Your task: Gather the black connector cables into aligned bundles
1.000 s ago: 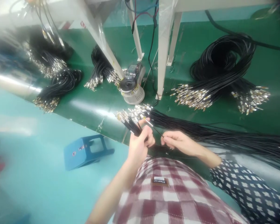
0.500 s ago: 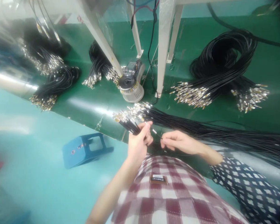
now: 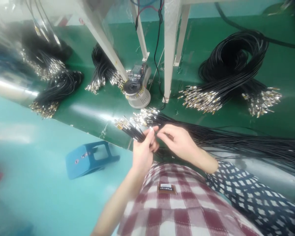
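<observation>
My left hand (image 3: 145,147) is closed around a bunch of black cables (image 3: 135,133) whose metal-tipped ends point up and left. A small white tip shows at its thumb. Close beside those fingertips is my right hand (image 3: 174,139), its thumb and forefinger drawn together in a pinch. Whatever sits between the right fingertips is too small or hidden to make out. Just beyond both hands, a long bundle of black cables (image 3: 226,139) lies on the green surface and runs off to the right, with its silvery connector ends (image 3: 147,115) at the left.
Behind my hands stands a grey round-based device (image 3: 137,95), near white metal legs (image 3: 170,55). Coiled cable bundles lie at right (image 3: 236,62) and left (image 3: 61,85) on the green surface (image 3: 100,111). A blue stool (image 3: 88,159) is on the floor at left.
My right hand has moved left and slightly up to the left fingertips. The thin cable with a metal tip that showed between the hands is now mostly hidden.
</observation>
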